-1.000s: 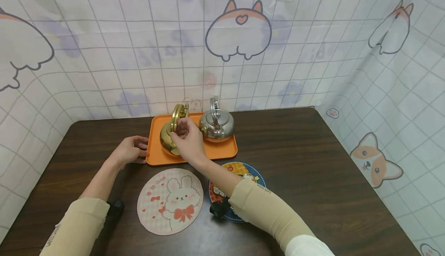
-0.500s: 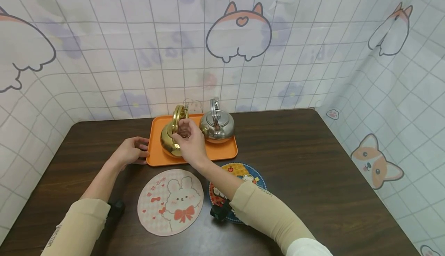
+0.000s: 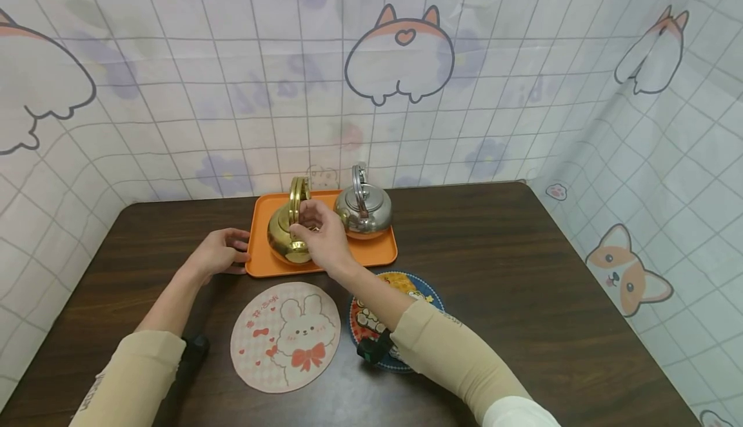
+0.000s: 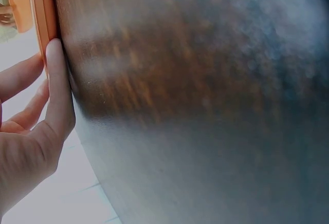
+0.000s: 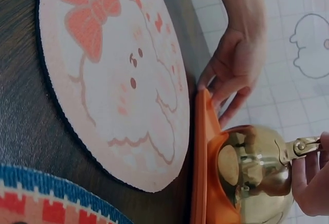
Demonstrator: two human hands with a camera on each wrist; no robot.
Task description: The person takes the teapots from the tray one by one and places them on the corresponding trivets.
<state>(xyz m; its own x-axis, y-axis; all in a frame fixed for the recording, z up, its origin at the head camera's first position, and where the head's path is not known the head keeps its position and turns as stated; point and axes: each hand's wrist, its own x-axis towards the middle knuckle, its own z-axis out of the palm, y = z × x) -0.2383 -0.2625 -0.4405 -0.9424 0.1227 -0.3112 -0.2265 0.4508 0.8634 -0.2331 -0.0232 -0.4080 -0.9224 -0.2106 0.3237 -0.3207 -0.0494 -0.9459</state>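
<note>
A gold kettle (image 3: pixel 280 237) stands on the left half of an orange tray (image 3: pixel 260 262). My right hand (image 3: pixel 325 237) holds its upright gold handle between thumb and fingers, low on the handle; in the right wrist view only part of this hand (image 5: pixel 312 183) shows. My left hand (image 3: pixel 216 253) touches the tray's left edge with fairly straight fingers. Close up in the left wrist view, the left hand's fingertips (image 4: pixel 54 49) lie against the orange rim. To the right on the same tray is a silver kettle (image 3: pixel 364 215), its handle up, close behind my right hand.
A pink round rabbit mat (image 3: pixel 284 337) lies in front of the tray. Beside it is a blue-rimmed patterned mat (image 3: pixel 400 285), partly under my right forearm. The dark wooden table (image 3: pixel 493 285) meets a tiled-pattern cloth wall (image 3: pixel 244 79) at the back.
My right hand and the gold kettle's handle have shifted slightly to the right, and the lower end of the handle shows more plainly. The left hand stays at the tray's edge.
</note>
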